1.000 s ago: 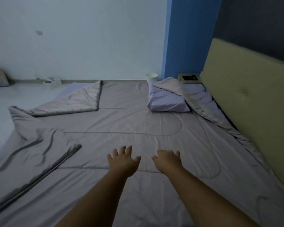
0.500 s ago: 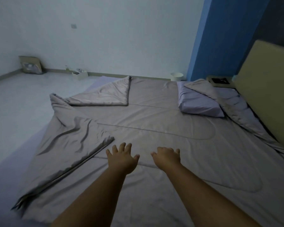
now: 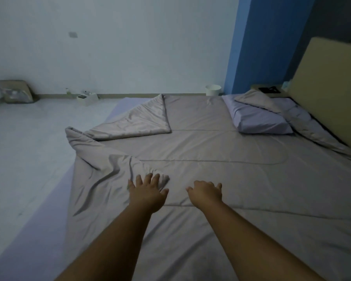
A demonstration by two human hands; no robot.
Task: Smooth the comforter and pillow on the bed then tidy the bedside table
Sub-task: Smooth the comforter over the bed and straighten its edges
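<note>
Head view looks down over two bare forearms onto the grey quilted comforter [image 3: 221,179]. It covers most of the bed, with its near-left corner flap [image 3: 114,171] turned over and creased and its far-left corner flap [image 3: 138,120] also folded back, so the lavender bed sheet [image 3: 49,199] shows along the left edge. In the last half second the left hand [image 3: 148,194] has slid left off the flat middle of the cloth. It now rests, fingers straight and spread, on the crumpled tip of the near-left flap, its grip wide open and holding nothing. The right hand [image 3: 206,192] stays palm down on flat cloth just to the right, fingers bent loosely downward with no fabric gathered in them, so its grip looks empty too. The view has also swung leftward. This suggests smoothing has shifted from the middle to the turned-over corner, which probably must be taken hold of and drawn back toward the near left before it lies flat. The lavender rectangular pillow [image 3: 257,120] lies far right near the beige padded headboard [image 3: 328,94], a corner of comforter draped over it. Beyond it the pale wooden bedside table [image 3: 257,87] carries a dark flat object [image 3: 269,89]; tidying it looks like a later step.
</note>
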